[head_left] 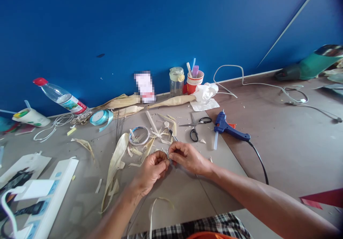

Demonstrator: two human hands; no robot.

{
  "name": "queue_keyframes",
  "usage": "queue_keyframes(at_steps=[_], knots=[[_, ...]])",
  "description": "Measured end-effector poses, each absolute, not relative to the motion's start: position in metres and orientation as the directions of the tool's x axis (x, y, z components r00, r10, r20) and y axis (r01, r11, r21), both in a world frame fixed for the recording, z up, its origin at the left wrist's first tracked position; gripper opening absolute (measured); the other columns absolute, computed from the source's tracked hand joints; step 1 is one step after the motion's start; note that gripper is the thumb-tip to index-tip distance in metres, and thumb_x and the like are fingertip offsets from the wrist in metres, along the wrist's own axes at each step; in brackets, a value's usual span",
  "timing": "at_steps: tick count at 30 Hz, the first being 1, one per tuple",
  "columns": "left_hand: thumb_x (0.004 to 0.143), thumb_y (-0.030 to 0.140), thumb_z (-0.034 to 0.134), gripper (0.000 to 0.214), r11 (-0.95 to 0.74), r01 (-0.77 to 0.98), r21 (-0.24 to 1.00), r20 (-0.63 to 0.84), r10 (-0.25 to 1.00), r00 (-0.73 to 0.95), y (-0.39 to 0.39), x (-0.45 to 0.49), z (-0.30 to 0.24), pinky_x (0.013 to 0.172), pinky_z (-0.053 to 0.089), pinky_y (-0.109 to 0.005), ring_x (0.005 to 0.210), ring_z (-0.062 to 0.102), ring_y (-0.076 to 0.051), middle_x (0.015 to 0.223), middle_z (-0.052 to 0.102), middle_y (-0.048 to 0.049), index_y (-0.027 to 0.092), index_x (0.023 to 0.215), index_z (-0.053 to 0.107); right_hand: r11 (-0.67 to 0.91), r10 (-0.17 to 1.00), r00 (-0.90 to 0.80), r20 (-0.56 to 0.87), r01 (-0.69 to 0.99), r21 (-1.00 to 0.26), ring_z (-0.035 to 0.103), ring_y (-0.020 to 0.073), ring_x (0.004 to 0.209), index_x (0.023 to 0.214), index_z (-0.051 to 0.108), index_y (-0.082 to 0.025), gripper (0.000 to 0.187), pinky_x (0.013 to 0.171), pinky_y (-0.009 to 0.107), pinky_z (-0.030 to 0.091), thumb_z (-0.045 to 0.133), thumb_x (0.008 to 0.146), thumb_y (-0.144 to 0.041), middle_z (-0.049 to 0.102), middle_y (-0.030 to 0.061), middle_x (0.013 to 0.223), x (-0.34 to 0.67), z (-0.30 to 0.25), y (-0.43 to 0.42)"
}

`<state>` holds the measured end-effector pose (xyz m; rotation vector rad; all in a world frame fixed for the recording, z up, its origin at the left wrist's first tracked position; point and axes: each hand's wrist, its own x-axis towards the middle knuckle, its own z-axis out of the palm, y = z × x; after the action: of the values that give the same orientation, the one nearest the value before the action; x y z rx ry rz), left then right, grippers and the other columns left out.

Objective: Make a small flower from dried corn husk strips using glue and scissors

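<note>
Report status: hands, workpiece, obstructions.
Left grip and right grip pinched, close together. Small pale piece between fingertips, mostly hidden. Pale, dry, husk-like strips and black-handled metal scissors nearby; neither seems to block.

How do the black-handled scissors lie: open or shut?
Open: the scissors lie with their blades spread, one pointing left, the other away from the person, and their finger loops apart.

A red-capped clear bottle is noted at left, before the blue wall. A lidded jar is seen just beside a red paper cup, in which a purple item is held. Plugs are seated in a white power strip, lower left. A white cable is strewn loosely at right.
</note>
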<state>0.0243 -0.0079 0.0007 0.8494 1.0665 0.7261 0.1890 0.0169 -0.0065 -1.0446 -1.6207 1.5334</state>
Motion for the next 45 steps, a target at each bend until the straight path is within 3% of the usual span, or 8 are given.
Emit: queue_keyframes(at_steps=[8, 14, 22, 29, 45], knots=[[0.071, 0.03, 0.064, 0.025, 0.411, -0.012, 0.912, -0.389, 0.871, 0.301, -0.007, 0.025, 0.002, 0.043, 0.02, -0.02, 0.046, 0.028, -0.004, 0.052, 0.037, 0.008, 0.017, 0.065, 0.044, 0.147, 0.923, -0.382, 0.041, 0.251, -0.957, 0.04, 0.0073, 0.055, 0.064, 0.049, -0.016, 0.011, 0.051, 0.018, 0.032, 0.048, 0.075, -0.014, 0.045, -0.0046, 0.058, 0.186, -0.008, 0.014], [0.074, 0.031, 0.061, 0.023, 0.359, 0.062, 0.931, -0.36, 0.878, 0.315, -0.008, 0.025, 0.002, 0.044, 0.021, -0.02, 0.046, 0.029, -0.005, 0.053, 0.038, 0.0073, 0.017, 0.066, 0.044, 0.212, 0.909, -0.411, 0.062, 0.331, -0.919, 0.037, 0.0066, 0.049, 0.052, 0.04, -0.017, 0.025, 0.047, 0.019, 0.027, 0.043, 0.076, -0.012, 0.042, -0.005, 0.049, 0.188, -0.006, 0.013], [0.08, 0.032, 0.055, 0.021, 0.238, 0.22, 0.946, -0.303, 0.888, 0.347, -0.009, 0.025, -0.003, 0.046, 0.024, -0.02, 0.049, 0.031, -0.006, 0.057, 0.042, 0.005, 0.016, 0.068, 0.049, 0.1, 0.914, -0.402, -0.053, 0.35, -0.931, 0.04, 0.0069, 0.042, 0.047, 0.04, -0.018, 0.038, 0.044, 0.019, 0.03, 0.042, 0.084, -0.024, 0.044, -0.004, 0.042, 0.187, -0.004, 0.012], [0.084, 0.032, 0.048, 0.022, 0.151, 0.325, 0.934, -0.266, 0.9, 0.347, -0.01, 0.023, -0.007, 0.047, 0.027, -0.021, 0.05, 0.034, -0.008, 0.061, 0.047, 0.0026, 0.016, 0.071, 0.054, 0.008, 0.909, -0.398, -0.119, 0.304, -0.953, 0.041, 0.0071, 0.039, 0.05, 0.043, -0.018, 0.035, 0.041, 0.018, 0.032, 0.04, 0.085, -0.026, 0.044, -0.0044, 0.041, 0.184, -0.005, 0.013], [0.086, 0.037, 0.044, 0.028, 0.115, 0.388, 0.915, -0.251, 0.913, 0.321, -0.011, 0.025, -0.004, 0.048, 0.029, -0.021, 0.051, 0.037, -0.009, 0.061, 0.048, 0.0012, 0.015, 0.075, 0.058, 0.012, 0.91, -0.407, -0.086, 0.232, -0.973, 0.043, 0.0073, 0.038, 0.053, 0.042, -0.018, 0.034, 0.039, 0.018, 0.032, 0.04, 0.085, -0.028, 0.046, -0.0039, 0.042, 0.184, -0.015, 0.015]])
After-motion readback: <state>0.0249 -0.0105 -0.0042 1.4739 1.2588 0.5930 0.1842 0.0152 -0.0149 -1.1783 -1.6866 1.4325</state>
